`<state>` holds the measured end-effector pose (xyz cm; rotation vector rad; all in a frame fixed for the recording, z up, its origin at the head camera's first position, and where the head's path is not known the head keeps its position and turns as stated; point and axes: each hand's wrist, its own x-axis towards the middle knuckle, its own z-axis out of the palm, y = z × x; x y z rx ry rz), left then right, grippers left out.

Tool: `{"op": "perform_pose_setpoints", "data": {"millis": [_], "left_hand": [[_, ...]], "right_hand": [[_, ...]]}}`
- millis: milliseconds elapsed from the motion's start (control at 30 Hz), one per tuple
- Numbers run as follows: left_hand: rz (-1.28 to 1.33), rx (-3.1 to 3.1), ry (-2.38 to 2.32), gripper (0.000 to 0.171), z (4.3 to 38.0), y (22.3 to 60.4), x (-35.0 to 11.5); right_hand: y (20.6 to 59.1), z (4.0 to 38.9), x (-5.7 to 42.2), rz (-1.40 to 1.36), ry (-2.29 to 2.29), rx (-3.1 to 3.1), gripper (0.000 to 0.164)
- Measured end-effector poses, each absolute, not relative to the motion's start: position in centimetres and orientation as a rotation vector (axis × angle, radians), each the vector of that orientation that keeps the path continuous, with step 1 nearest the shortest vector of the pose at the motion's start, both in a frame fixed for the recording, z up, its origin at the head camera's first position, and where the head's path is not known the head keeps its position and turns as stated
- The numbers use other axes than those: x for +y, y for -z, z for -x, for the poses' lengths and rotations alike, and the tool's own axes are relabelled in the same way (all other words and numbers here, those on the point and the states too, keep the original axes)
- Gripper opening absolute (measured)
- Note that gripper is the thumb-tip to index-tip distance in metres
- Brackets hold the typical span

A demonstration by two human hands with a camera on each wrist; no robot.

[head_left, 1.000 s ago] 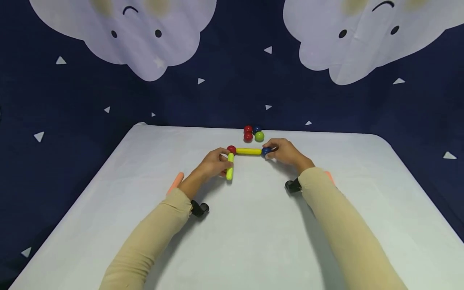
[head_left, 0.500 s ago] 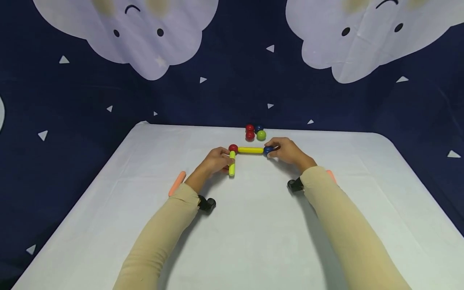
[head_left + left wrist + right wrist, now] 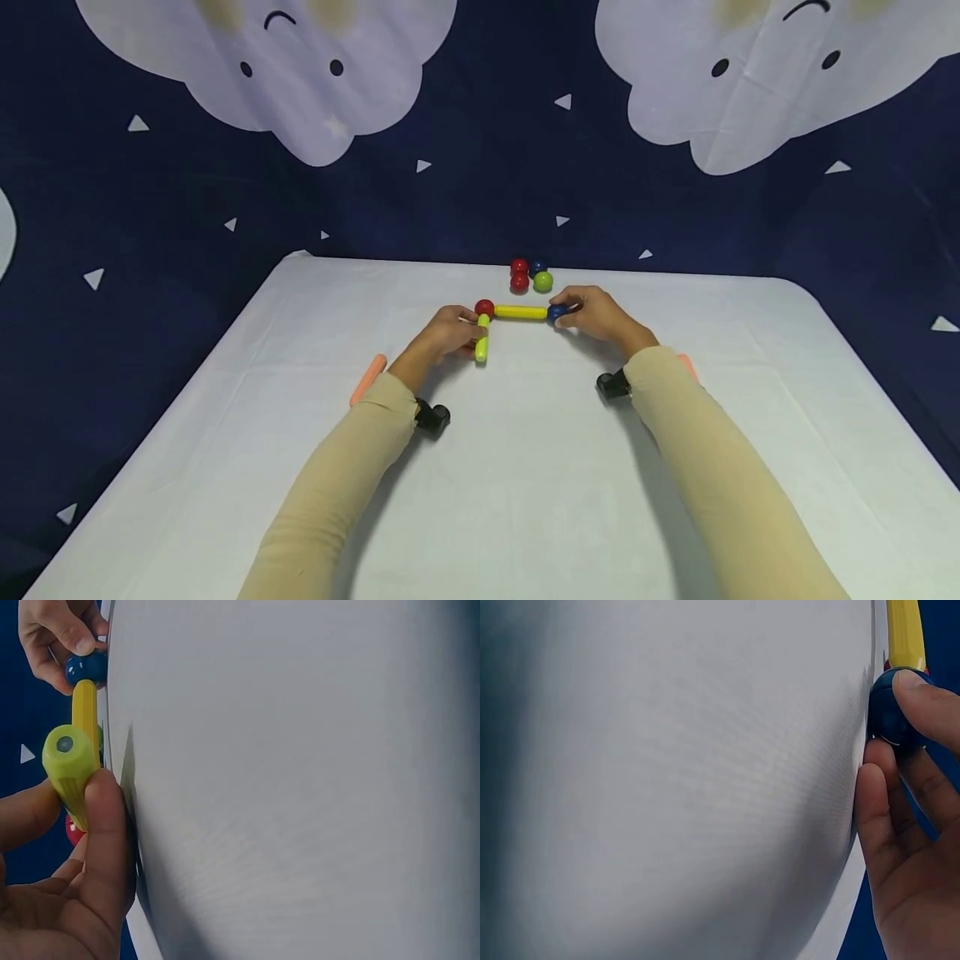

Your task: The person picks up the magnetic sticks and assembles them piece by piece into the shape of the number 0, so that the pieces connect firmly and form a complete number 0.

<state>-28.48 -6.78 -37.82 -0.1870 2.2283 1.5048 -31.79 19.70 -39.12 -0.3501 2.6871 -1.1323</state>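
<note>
My left hand [image 3: 446, 335] pinches a yellow-green rod [image 3: 482, 343] between thumb and fingers. The rod's far end meets a red ball [image 3: 485, 309]; in the left wrist view its near end shows a small metal disc. From the red ball a yellow rod [image 3: 521, 312] runs right to a blue ball [image 3: 556, 313], so the pieces form a corner. My right hand [image 3: 597, 317] holds that blue ball; in the right wrist view the thumb lies on the ball [image 3: 891, 712], with fingers below it.
Behind the rods a cluster of loose balls lies near the table's back edge: two red balls [image 3: 519, 282], a blue ball [image 3: 538, 267] and a green ball [image 3: 543, 282]. An orange rod [image 3: 368, 380] lies by my left forearm, another orange piece [image 3: 687, 367] behind my right sleeve.
The yellow-green rod and left hand have shifted slightly away from me and to the right. Both hands keep their holds; the whole view has drifted a little.
</note>
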Motion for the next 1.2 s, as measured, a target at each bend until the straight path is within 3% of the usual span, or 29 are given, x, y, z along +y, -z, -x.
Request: {"op": "perform_pose_setpoints", "data": {"millis": [833,1200], "left_hand": [[0.139,2.440,-1.372,0.039,28.8,37.7,-6.8],[-0.274,2.770,-1.125,0.037,30.6,37.9,-8.1]], "right_hand": [[39.3,31.8,20.0,0.346,1.136,2.698,0.036],[39.2,31.7,19.8,0.337,1.156,2.680,0.036]]}}
